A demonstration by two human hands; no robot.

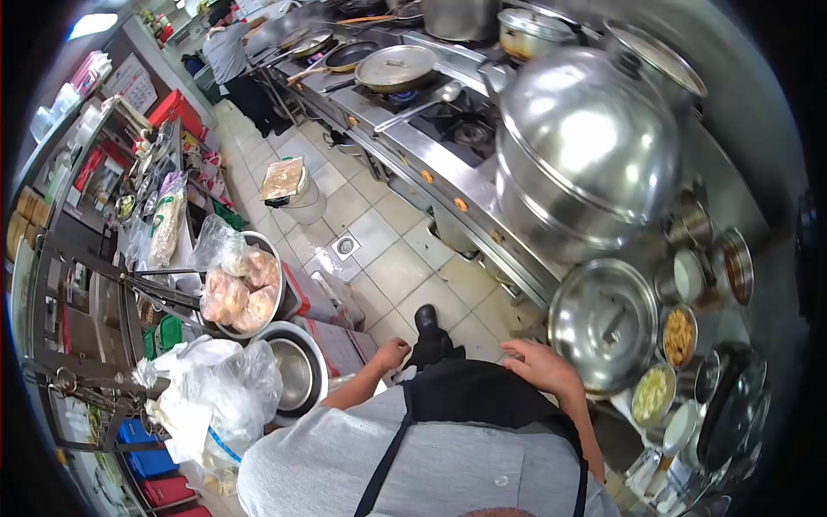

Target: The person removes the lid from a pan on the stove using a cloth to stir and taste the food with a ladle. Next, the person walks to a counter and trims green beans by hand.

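My left hand (392, 354) hangs beside the apron with nothing visible in it, its fingers loosely bent and slightly apart. It is nearest to the stacked boxes (349, 345) on my left. My right hand (544, 367) is held in front of the black apron (482, 392), fingers stretched out and holding nothing. Close to its right lies a large round steel lid (603, 323); I cannot tell whether the wrist touches it. Beyond the lid, a big domed steel steamer pot (586, 146) stands on the stove.
A covered pan (396, 67) and a ladle (422, 105) rest on the stove (465, 181). A white bucket (301, 202) stands on the tiled floor. Left are bagged food (241, 289) and a steel bowl (289, 375). A person (233, 65) works at the far end.
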